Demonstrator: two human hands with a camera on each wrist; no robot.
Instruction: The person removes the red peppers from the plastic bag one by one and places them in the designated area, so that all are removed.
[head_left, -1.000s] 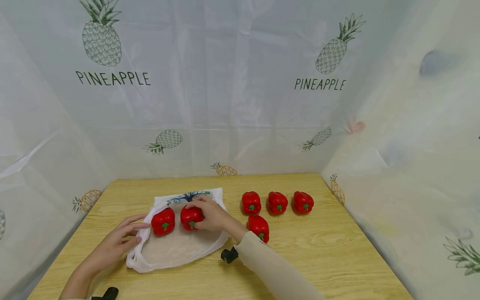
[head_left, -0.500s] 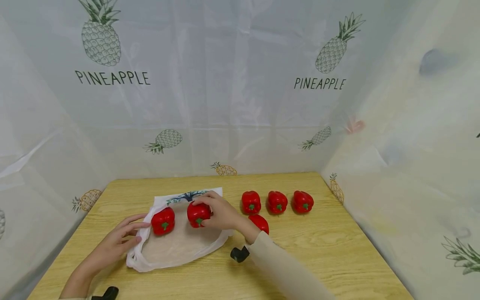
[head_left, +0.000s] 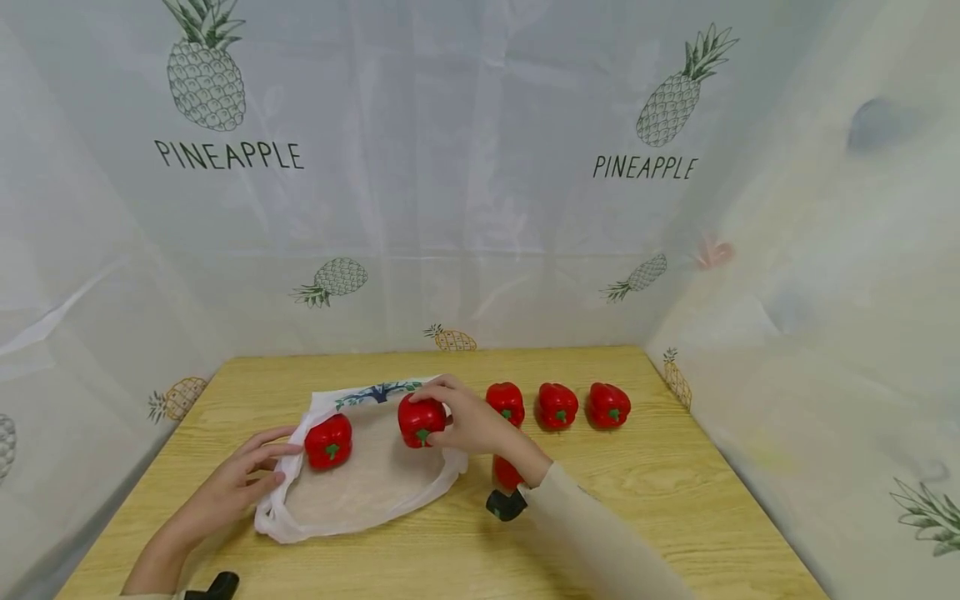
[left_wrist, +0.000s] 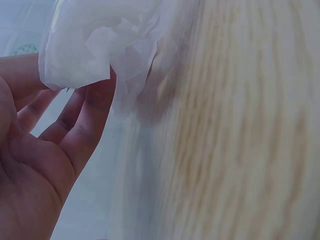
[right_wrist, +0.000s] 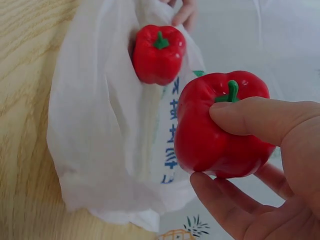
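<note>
My right hand (head_left: 472,421) grips a red bell pepper (head_left: 420,421) with a green stem, above the right part of a white plastic bag (head_left: 345,508). In the right wrist view the thumb lies beside that pepper's (right_wrist: 220,135) stem and the fingers are beneath it. A second red bell pepper (head_left: 328,442) sits at the bag's left side. My left hand (head_left: 236,479) holds the bag's left edge; in the left wrist view the white film (left_wrist: 95,45) hides its fingertips. Several more bell peppers (head_left: 557,407) are on the wooden table to the right.
Three bell peppers stand in a back row, and another bell pepper (head_left: 507,472) lies nearer, partly hidden by my right wrist. A pineapple-print sheet (head_left: 480,208) encloses the table (head_left: 660,517) at the back and sides. Each wrist carries a black mount (head_left: 507,505).
My right hand has carried its bell pepper to the right and slightly up, from the middle of the bag toward its right edge. My left hand stays in place.
</note>
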